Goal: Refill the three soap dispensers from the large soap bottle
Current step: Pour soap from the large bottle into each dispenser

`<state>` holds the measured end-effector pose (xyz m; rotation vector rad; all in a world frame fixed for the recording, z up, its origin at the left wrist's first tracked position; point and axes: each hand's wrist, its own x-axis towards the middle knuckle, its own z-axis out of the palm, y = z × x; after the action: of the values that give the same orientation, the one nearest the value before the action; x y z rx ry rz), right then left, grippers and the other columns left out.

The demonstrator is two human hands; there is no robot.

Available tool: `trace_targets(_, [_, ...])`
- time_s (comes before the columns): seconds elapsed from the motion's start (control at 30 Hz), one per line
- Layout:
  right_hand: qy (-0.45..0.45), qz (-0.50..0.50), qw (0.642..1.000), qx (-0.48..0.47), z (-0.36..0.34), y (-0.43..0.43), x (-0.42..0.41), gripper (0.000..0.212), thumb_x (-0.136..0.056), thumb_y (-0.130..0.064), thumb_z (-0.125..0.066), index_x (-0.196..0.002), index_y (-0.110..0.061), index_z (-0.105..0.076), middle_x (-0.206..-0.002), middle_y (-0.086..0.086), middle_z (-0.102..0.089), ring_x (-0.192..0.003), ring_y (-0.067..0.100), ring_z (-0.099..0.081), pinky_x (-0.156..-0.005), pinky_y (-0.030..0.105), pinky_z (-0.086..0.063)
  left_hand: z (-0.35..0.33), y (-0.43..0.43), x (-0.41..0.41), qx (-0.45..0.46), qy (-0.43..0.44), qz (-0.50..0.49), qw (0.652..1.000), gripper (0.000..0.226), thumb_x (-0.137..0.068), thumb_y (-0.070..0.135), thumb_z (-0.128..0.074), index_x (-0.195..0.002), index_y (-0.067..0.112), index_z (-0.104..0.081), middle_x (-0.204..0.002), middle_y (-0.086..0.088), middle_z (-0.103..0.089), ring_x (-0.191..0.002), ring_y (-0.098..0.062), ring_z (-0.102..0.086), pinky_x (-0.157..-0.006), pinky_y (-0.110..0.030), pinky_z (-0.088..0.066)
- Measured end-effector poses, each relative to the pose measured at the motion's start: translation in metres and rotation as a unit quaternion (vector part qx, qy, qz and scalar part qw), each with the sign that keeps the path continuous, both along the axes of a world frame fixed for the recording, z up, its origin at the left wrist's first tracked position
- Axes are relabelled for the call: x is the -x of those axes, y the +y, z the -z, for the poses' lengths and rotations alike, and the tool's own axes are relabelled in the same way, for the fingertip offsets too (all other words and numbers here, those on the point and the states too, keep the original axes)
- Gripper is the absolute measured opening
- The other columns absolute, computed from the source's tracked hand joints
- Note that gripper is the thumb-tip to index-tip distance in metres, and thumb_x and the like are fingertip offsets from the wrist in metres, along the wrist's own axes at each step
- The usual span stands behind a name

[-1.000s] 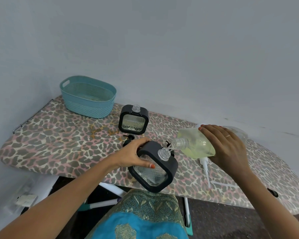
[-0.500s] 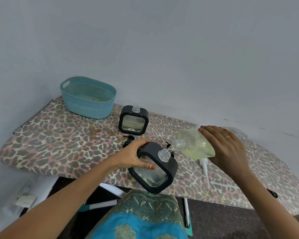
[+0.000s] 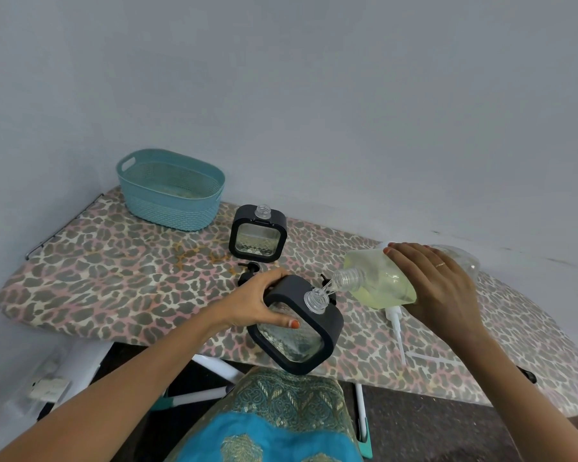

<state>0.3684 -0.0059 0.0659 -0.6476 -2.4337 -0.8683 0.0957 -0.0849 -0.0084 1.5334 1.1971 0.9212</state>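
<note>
Bottle point(image 3: 364, 271) w/ yellow soap point(image 3: 392, 290) tipped over dispenser point(image 3: 296, 341).

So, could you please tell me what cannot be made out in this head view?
Head view only.
- Third dispenser: not seen; only the held dispenser and the standing dispenser show.
- Soap level in the held dispenser: the left hand covers part of its window.
- Large soap bottle: the right hand covers much of its rear part.
- Basket: its near wall hides part of the inside.
- Black pump parts: partly behind the left hand.
</note>
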Motion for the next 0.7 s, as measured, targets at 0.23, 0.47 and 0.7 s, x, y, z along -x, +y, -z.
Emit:
trace_targets(0.23, [0.001,0.001,1.000,-0.001,-0.0007,0.0005,-0.0011,0.073,-0.055,-0.019,-0.088,-0.117,-0.011,-0.049,-0.107,0.013,-0.069,-0.095,0.030,-0.067,-0.081,0.040,-0.053,-0.0003,-0.0005,-0.0014,-0.017,-0.017,-0.005,1.000,0.079,-0.038,0.070,-0.074,-0.103,0.035,-0.047,-0.110,0.016,-0.055,-0.097,0.018,-0.054,-0.083,0.000,-0.039])
trace_targets(0.47, [0.003,0.003,1.000,0.001,-0.0018,0.0001,-0.0015,0.073,-0.055,-0.017,-0.088,-0.117,-0.011,-0.050,-0.108,0.013,-0.069,-0.095,0.031,-0.067,-0.081,0.042,-0.053,0.0008,-0.0008,-0.0013,-0.009,-0.030,0.001,1.000,0.076,-0.041,0.066,-0.075,-0.104,0.035,-0.047,-0.109,0.015,-0.056,-0.097,0.016,-0.055,-0.083,-0.001,-0.040])
trace_targets(0.7, [0.001,0.004,1.000,0.001,-0.0022,0.0001,-0.0021,0.071,-0.057,-0.018,-0.088,-0.116,-0.011,-0.050,-0.108,0.013,-0.069,-0.095,0.031,-0.067,-0.081,0.042,-0.053,0.0039,0.0008,-0.0008,-0.013,-0.025,-0.002,1.000,0.077,-0.040,0.068,-0.075,-0.104,0.034,-0.047,-0.109,0.013,-0.057,-0.098,0.014,-0.056,-0.084,-0.003,-0.040])
